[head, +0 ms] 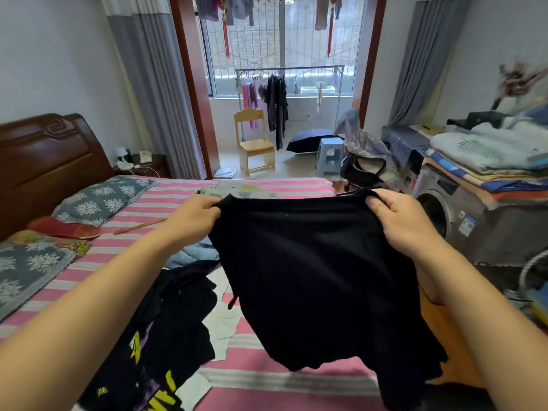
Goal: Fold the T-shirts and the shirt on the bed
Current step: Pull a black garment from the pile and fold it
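A plain black T-shirt [311, 268] hangs in the air above the bed [267, 378], spread between both hands. My left hand [195, 216] pinches its upper left edge. My right hand [400, 221] grips the upper right edge. Under my left arm lies a heap of clothes: a black T-shirt with yellow and purple print [154, 345], a pale grey-white garment [222, 324] and a light blue garment [192, 255]. A light patterned garment [234, 191] lies at the far edge of the bed.
The bed has a pink striped sheet, grey flowered pillows [100, 200] and a dark wooden headboard [44, 161] on the left. A washing machine [462, 221] stacked with folded linen stands at the right. Beyond are a wooden chair [255, 143], a stool [329, 155] and a clothes rack [278, 99].
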### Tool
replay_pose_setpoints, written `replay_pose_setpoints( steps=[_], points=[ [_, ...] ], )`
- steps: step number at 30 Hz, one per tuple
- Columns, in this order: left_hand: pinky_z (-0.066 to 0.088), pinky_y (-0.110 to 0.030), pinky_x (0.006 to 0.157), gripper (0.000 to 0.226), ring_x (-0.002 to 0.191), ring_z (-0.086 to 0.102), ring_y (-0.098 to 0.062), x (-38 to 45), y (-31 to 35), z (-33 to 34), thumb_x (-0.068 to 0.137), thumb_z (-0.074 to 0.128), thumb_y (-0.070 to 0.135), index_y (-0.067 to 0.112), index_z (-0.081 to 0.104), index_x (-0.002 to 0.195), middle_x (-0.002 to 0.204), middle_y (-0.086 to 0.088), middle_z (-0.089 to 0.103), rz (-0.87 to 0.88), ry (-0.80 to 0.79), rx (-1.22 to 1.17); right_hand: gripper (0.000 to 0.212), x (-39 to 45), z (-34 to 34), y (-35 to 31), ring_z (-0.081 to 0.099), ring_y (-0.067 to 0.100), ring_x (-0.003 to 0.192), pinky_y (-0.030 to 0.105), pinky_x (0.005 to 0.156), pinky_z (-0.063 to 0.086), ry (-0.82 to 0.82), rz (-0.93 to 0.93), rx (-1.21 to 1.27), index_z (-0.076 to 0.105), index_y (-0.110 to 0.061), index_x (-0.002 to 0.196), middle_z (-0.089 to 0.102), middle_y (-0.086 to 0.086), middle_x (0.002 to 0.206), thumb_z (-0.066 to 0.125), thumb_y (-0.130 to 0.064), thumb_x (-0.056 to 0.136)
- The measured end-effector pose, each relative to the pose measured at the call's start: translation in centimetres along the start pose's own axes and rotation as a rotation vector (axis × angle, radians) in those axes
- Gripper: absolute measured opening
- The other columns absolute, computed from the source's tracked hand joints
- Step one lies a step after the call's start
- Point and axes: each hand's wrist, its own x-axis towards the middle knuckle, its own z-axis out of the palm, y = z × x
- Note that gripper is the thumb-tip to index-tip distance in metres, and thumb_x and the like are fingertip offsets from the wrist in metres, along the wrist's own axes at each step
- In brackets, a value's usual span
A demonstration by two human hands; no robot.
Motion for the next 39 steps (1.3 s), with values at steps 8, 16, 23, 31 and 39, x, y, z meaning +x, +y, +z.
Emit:
replay_pose_setpoints(
  steps=[8,16,23,31,39],
  points=[
    [0.052,-0.040,0.061,0.032,0.068,0.057,-0.030,1.0,3.7,-0.6,0.091,0.033,0.008,0.020,0.063,0.091,0.084,-0.017,0.064,-0.071,0.191,0.179,0.007,-2.8,-0.4,-1.3,0.068,0.004,0.081,0.026,0.075,0.054,-0.759,-0.024,0.055,0.071,-0.021,0.100,0.074,-0.012,0.087,0.067,-0.017,0.097],
    [0.047,-0.023,0.061,0.034,0.069,0.053,-0.017,-4.5,8.6,1.4,0.089,0.026,-0.011,0.005,0.055,0.081,0.081,-0.010,0.052,0.054,-0.622,-0.618,0.068,-2.3,5.0,-3.2,0.050,0.003,0.131,0.031,0.109,0.046,-0.580,-0.022,0.219,0.039,-0.039,0.149,0.050,-0.015,0.146,0.073,-0.023,0.093],
    [0.048,-0.041,0.075,0.021,0.091,0.048,-0.035,-5.5,9.2,-2.1,0.098,0.041,0.022,0.012,0.054,0.084,0.102,-0.020,0.049,0.043,-0.596,-0.906,0.030,0.0,7.7,-8.2,0.065,0.028,0.119,0.046,0.103,0.050,-0.884,-0.066,0.747,0.064,-0.011,0.127,0.068,0.012,0.126,0.062,-0.007,0.098],
    [0.047,-0.016,0.085,0.026,0.094,0.066,0.010,-8.9,-2.2,3.9,0.090,0.075,0.015,0.038,0.070,0.101,0.097,0.030,0.072,-0.019,-0.536,-0.047,0.017,0.7,10.0,-7.9,0.071,0.026,0.101,0.037,0.088,0.058,-0.486,0.125,0.937,0.073,-0.018,0.107,0.076,0.007,0.106,0.057,-0.016,0.101],
    [0.052,-0.033,0.092,0.007,0.100,0.071,-0.021,-10.7,-9.8,1.9,0.093,0.072,0.014,0.016,0.077,0.098,0.104,-0.003,0.076,-0.281,-0.529,-0.280,0.020,-0.3,8.1,2.3,0.066,0.014,0.106,0.040,0.100,0.050,-0.635,0.178,0.010,0.069,-0.036,0.115,0.071,-0.014,0.112,0.053,-0.038,0.103]
  ],
)
